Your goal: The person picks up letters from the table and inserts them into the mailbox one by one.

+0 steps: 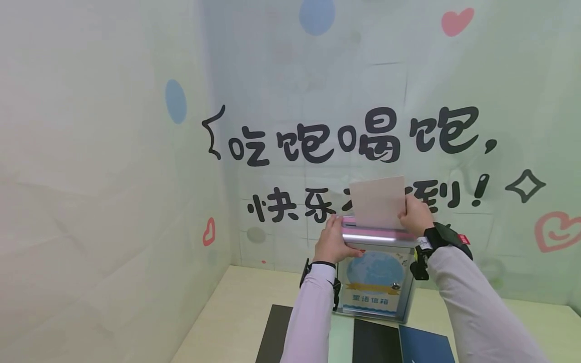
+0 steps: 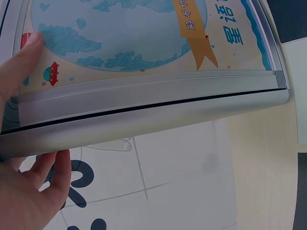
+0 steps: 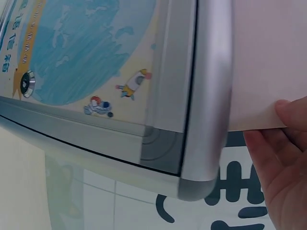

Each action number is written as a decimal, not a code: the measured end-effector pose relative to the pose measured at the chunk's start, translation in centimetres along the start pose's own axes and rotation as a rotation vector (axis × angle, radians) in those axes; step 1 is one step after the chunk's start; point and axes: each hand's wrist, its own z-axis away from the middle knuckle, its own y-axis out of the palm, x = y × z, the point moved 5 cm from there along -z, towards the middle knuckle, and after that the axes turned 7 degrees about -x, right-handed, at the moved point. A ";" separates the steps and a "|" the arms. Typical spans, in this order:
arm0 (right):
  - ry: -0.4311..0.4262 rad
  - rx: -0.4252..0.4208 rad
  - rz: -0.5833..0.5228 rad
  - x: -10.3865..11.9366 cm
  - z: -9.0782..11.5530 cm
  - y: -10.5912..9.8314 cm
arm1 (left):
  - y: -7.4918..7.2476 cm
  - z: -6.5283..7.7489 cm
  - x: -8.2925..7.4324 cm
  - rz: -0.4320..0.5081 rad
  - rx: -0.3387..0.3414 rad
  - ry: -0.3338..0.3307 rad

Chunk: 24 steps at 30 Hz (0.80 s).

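A silver-framed letter box (image 1: 376, 275) stands upright on the table, its front showing a blue globe picture and a small round lock (image 3: 28, 84). My left hand (image 1: 331, 242) grips the box's top left corner, thumb (image 2: 32, 48) on the front and fingers behind the upper edge. A plain pale pink card or envelope (image 1: 378, 201) rises from the slot along the pink top; how deep its lower edge sits is hidden. At its right edge, my right hand (image 1: 416, 216) pinches it between thumb (image 3: 290, 115) and fingers.
Flat pieces lie in a row on the pale wood table (image 1: 236, 307) before the box: a black one (image 1: 275, 327), a pale green one (image 1: 342, 338), another black one (image 1: 375, 343) and a dark blue one (image 1: 426, 345). A printed wall (image 1: 281, 242) rises close behind.
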 end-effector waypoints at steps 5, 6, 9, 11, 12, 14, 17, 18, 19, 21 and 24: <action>0.026 0.022 0.025 -0.5 0.2 0.7 | 0.0 -0.1 -0.1 -0.008 -0.001 0.003; 0.030 0.026 0.028 -0.5 0.2 0.8 | 0.0 -0.1 0.0 -0.008 -0.001 0.005; 0.031 0.031 0.024 -0.7 0.1 1.1 | 0.0 -0.2 0.1 -0.007 -0.001 0.007; 0.027 0.030 0.020 -0.9 0.0 1.1 | 0.0 -0.2 0.0 -0.001 0.002 0.006; 0.024 0.029 0.019 -1.0 0.0 1.1 | 0.0 -0.2 0.0 0.002 0.002 0.005; 0.017 0.044 0.021 -1.2 0.0 1.2 | -0.1 -0.2 -0.1 0.007 0.001 0.007; 0.038 0.092 0.053 -1.6 0.0 1.1 | -0.1 -0.2 -0.2 0.013 0.003 0.011; 0.054 0.112 0.059 -1.7 0.1 1.1 | -0.1 -0.2 -0.2 0.012 0.004 0.011; 0.071 0.133 0.066 -1.8 0.2 1.0 | -0.1 -0.2 -0.2 0.011 0.003 0.012; 0.110 0.163 0.079 -1.9 0.4 0.9 | 0.0 -0.3 -0.2 0.009 0.004 0.013; 0.138 0.187 0.085 -2.0 0.7 0.8 | 0.0 -0.3 -0.1 0.008 0.002 0.015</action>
